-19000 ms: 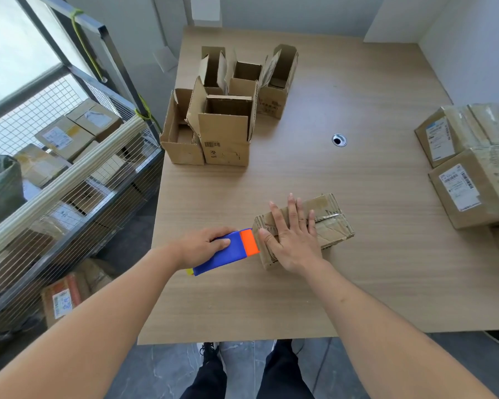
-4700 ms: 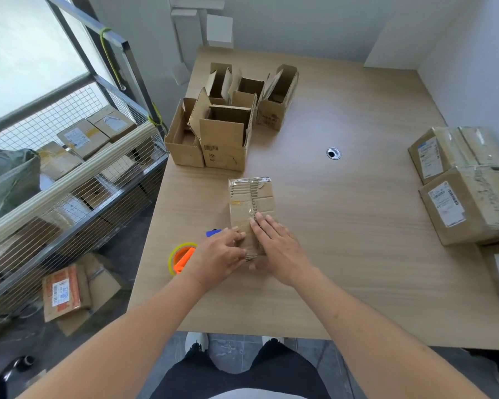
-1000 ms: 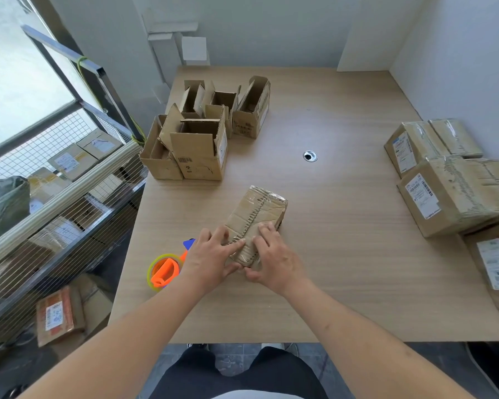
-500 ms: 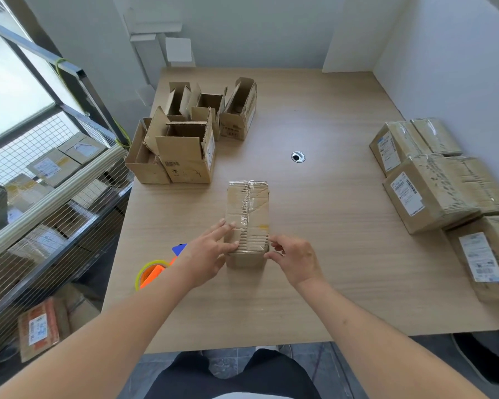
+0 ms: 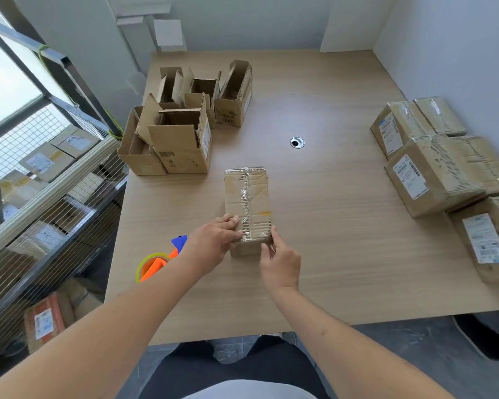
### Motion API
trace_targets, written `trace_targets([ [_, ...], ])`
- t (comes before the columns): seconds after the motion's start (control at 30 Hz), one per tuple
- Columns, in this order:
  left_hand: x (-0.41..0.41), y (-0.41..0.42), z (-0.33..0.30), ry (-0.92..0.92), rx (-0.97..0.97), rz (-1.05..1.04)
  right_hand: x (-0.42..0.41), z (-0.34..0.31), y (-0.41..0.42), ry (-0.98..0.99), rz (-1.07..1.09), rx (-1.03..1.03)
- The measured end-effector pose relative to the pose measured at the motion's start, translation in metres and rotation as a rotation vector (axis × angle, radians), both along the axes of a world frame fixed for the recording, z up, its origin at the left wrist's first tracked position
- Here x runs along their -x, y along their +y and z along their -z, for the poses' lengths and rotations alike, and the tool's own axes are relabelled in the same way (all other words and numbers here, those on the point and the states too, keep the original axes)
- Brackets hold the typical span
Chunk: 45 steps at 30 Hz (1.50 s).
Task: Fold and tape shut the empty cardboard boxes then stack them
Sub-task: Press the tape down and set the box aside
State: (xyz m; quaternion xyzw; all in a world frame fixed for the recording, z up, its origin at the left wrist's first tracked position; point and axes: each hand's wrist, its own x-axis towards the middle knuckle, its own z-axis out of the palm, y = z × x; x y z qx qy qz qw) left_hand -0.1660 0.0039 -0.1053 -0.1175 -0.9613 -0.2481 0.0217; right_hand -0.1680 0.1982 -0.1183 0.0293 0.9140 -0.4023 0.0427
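A closed cardboard box (image 5: 247, 197) with clear tape along its top seam lies lengthwise on the wooden table (image 5: 329, 226). My left hand (image 5: 213, 243) rests on its near left corner, fingers laid flat on the top. My right hand (image 5: 280, 262) touches the near right corner, thumb against the side and fingers loosely bent. An orange and blue tape dispenser (image 5: 159, 262) with a yellow-rimmed roll lies on the table, just left of my left wrist. Several open, untaped boxes (image 5: 182, 145) stand at the table's far left.
Several taped, labelled boxes (image 5: 432, 171) are gathered along the right edge by the wall. A round cable hole (image 5: 296, 142) sits mid-table. A wire-mesh rack (image 5: 41, 182) with more parcels stands left of the table.
The box turned from slanted to straight, lengthwise away from me. My right hand slid from the box's top to its near right corner. The dispenser has stayed put.
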Motion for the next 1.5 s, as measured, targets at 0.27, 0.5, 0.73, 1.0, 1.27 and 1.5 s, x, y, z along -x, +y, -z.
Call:
trace_targets([
  [0.27,0.008,-0.02,-0.018,-0.195,0.021,0.099,0.02,-0.007,0.017,-0.055,-0.149,-0.054],
  [0.5,0.004,-0.015,-0.01,-0.083,0.022,0.009,0.032,-0.017,0.006,-0.131,-0.266,-0.194],
  [0.73,0.009,-0.013,-0.023,-0.155,-0.003,-0.035,0.038,-0.025,-0.015,-0.294,-0.367,-0.275],
  [1.0,0.006,-0.031,-0.019,-0.024,0.043,0.082,0.032,-0.027,-0.056,-0.129,-0.286,-0.576],
  [1.27,0.007,-0.046,-0.015,-0.197,0.191,-0.195,0.053,-0.033,-0.066,-0.181,-0.291,-0.542],
  [1.5,0.012,-0.047,-0.021,-0.286,0.209,-0.307,0.061,-0.029,-0.079,-0.218,-0.303,-0.637],
])
